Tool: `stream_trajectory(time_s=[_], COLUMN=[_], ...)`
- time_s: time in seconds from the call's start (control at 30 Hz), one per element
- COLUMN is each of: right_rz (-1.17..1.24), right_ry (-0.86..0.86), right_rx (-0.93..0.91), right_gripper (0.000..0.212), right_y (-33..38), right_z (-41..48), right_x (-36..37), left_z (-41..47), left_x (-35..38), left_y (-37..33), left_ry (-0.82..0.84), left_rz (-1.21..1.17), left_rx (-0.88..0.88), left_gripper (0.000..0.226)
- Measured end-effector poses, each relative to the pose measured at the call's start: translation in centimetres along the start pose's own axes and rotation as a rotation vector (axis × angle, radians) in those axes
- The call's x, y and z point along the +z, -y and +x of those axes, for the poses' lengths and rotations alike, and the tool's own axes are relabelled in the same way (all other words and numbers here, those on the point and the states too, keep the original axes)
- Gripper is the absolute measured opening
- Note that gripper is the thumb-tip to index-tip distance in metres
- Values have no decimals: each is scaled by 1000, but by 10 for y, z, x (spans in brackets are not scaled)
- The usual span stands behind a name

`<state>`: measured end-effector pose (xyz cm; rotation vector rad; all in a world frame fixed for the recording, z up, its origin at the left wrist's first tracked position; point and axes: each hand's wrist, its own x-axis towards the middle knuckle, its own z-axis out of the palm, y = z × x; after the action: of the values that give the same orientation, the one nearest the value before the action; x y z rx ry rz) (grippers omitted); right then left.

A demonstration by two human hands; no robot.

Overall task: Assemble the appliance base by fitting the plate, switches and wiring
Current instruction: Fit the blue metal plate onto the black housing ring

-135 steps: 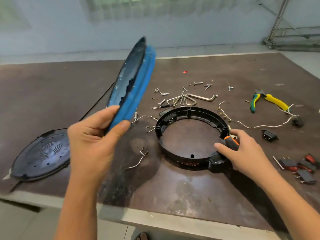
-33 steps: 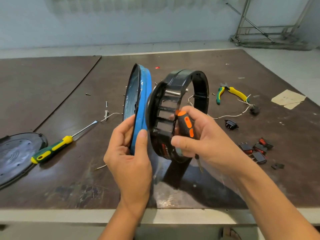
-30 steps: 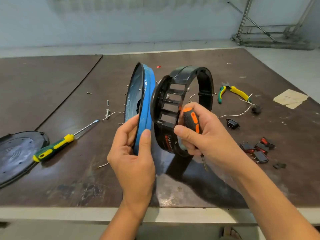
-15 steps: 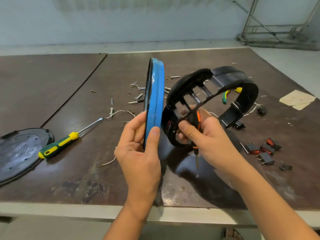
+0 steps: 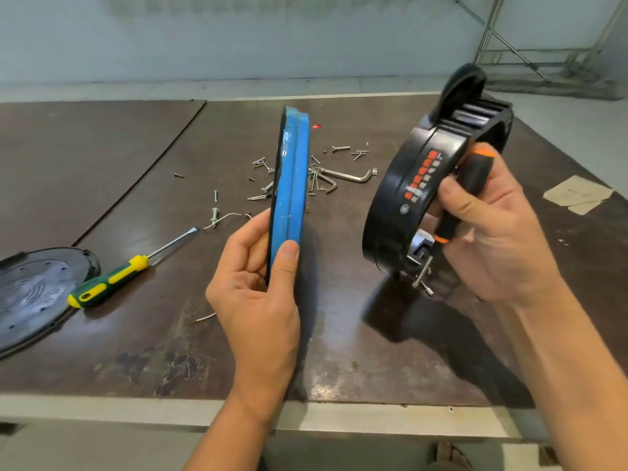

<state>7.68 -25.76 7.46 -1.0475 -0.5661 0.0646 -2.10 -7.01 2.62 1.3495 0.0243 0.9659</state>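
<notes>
Fingers [image 5: 244,243] pinch blue plate [image 5: 292,171] (left hand [image 5: 258,300]); right hand [image 5: 492,246] grips black ring [image 5: 394,205] plus orange-handled screwdriver [image 5: 472,178].

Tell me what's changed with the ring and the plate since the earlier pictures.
The right hand lifted the black ring off the table and turned its printed wall toward the camera. The left hand brought the blue-rimmed plate upright. Left grip unchanged; black disc stays put.

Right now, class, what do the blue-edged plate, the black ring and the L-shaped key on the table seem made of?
Blue-edged plate: rim looks matte rubber or soft plastic, grooved, dull. Black ring: glossy moulded plastic, judging by sheen and slats. L-shaped key: bare silvery metal, probably steel; it glints.
</notes>
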Motion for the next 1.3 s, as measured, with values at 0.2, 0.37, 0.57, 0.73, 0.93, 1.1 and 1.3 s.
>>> stream_trajectory(time_s=[0.2,0.37,0.57,0.73,0.93,1.1,1.3], right_rz=[137,441,776,978,862,746,539], right_ry=[88,83,125,-24,-196,-323,-316], right_rx=[-18,67,222,408,566,749,875], right_gripper=[38,55,34,33,62,54,35], right_y=[7,-14,-46,-62,-87,-96,-91], right_z=[-7,-17,-29,-36,-52,-59,-49], right_x=[4,18,33,46,49,40,31], left_z=[11,23,33,34,35,38,35], left_x=[-7,-18,-27,-33,-36,-41,-44], left_y=[-8,-17,-24,-25,-18,-11,2], left_ry=[24,77,92,107,213,334,436], left_rz=[8,71,167,214,269,405,612], left_rx=[34,95,188,242,212,148,185], left_gripper=[34,33,30,30,34,37,37])
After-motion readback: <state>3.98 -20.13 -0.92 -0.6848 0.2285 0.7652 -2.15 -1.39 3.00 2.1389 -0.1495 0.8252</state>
